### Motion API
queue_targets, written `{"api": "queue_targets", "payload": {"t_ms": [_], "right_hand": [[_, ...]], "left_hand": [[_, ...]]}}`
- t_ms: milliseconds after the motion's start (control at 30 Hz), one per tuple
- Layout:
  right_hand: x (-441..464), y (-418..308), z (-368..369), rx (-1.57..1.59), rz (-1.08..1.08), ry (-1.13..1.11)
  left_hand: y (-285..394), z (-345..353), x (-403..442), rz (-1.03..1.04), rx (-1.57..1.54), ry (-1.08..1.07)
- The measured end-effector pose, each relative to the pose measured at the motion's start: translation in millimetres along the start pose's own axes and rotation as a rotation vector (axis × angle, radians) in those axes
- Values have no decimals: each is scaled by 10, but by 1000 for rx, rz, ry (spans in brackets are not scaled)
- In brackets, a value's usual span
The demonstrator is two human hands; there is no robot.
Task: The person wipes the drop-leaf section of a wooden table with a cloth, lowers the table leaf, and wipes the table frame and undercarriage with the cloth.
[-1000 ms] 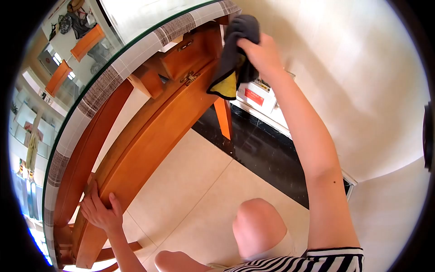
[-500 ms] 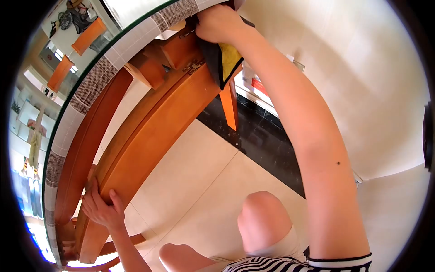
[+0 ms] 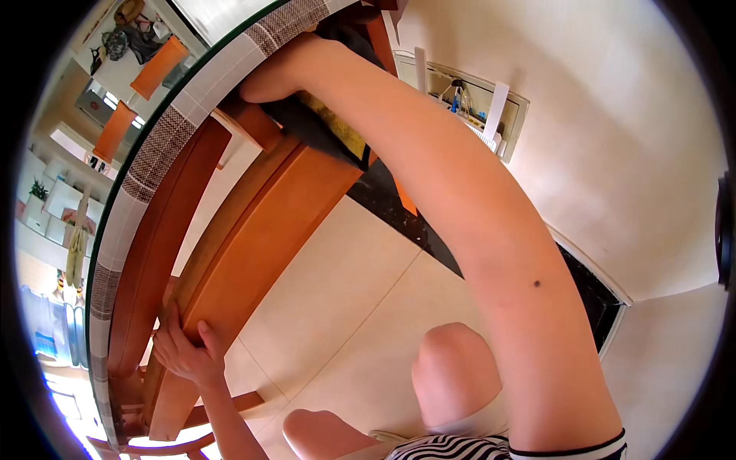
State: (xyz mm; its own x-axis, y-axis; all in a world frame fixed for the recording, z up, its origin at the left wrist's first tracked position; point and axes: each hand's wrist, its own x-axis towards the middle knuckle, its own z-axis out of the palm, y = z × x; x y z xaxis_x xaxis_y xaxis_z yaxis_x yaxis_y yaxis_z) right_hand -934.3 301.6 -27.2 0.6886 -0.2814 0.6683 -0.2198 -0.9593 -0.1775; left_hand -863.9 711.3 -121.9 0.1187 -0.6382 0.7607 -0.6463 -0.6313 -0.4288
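A curved orange-brown wooden rail (image 3: 253, 211) runs beneath the table's edge. Near its lower end, my left hand (image 3: 188, 351) grips it, fingers over the far side and thumb on the near face. My right hand (image 3: 280, 73) reaches under the tabletop at the rail's upper end, its fingertips hidden by the table edge. Beneath that hand and wrist hangs a black and yellow cloth (image 3: 314, 130), bunched against the wood. A short wooden block (image 3: 257, 126) sits right beside it, under the top.
Above the rail curves the glass tabletop with a grey checked tablecloth (image 3: 153, 153). An open wall box with wires (image 3: 468, 103) is set in the pale wall to the right. Beige floor tiles (image 3: 330, 284) and a dark border lie below; wooden chair backs (image 3: 157, 69) show beyond the table.
My right hand has moved left and deeper under the tabletop, taking the cloth along and covering the metal hinge area. The wall box has come into view. My left hand keeps its place on the rail.
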Motion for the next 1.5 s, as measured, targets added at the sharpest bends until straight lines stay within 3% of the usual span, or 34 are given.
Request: {"api": "queue_targets", "payload": {"t_ms": [200,267,333,367,433,533,633,933,1033,1067,1200,1267,1300,1433,1500], "right_hand": [[-44,-47,59,9,-157,84],[-300,-151,-177,-52,-1,-282],[-529,-48,-74,-134,-238,20],[-623,-20,-36,-137,-242,34],[-726,-29,27,99,-380,459],[-604,-239,53,186,-247,595],[-462,-396,159,218,-132,401],[-405,-574,437,-15,-240,483],[-432,-567,459,13,-322,663],[-526,-545,310,157,-381,496],[-793,-479,197,210,-453,354],[-962,-448,272,242,-559,567],[-1064,-389,268,242,-559,558],[-1155,-237,241,285,-356,707],[-929,-357,241,330,-242,974]], "left_hand": [[-21,-7,-4,23,0,-4],[-23,-6,3,22,-11,7],[-19,-7,-5,17,-15,10],[-31,-6,-8,17,-7,23],[-31,-6,-28,8,-7,-10],[-52,-5,-47,-5,6,-15],[-41,-16,-53,-13,7,-19],[45,-5,-67,-32,5,-19],[35,-3,-75,-39,9,-28],[24,-6,-80,-34,13,-30],[16,-3,-92,-41,-4,-43],[17,3,-96,-35,-7,-41],[14,8,-96,-31,0,-28],[33,-2,-82,-40,14,-29],[25,-4,-90,-36,16,-29]]}}
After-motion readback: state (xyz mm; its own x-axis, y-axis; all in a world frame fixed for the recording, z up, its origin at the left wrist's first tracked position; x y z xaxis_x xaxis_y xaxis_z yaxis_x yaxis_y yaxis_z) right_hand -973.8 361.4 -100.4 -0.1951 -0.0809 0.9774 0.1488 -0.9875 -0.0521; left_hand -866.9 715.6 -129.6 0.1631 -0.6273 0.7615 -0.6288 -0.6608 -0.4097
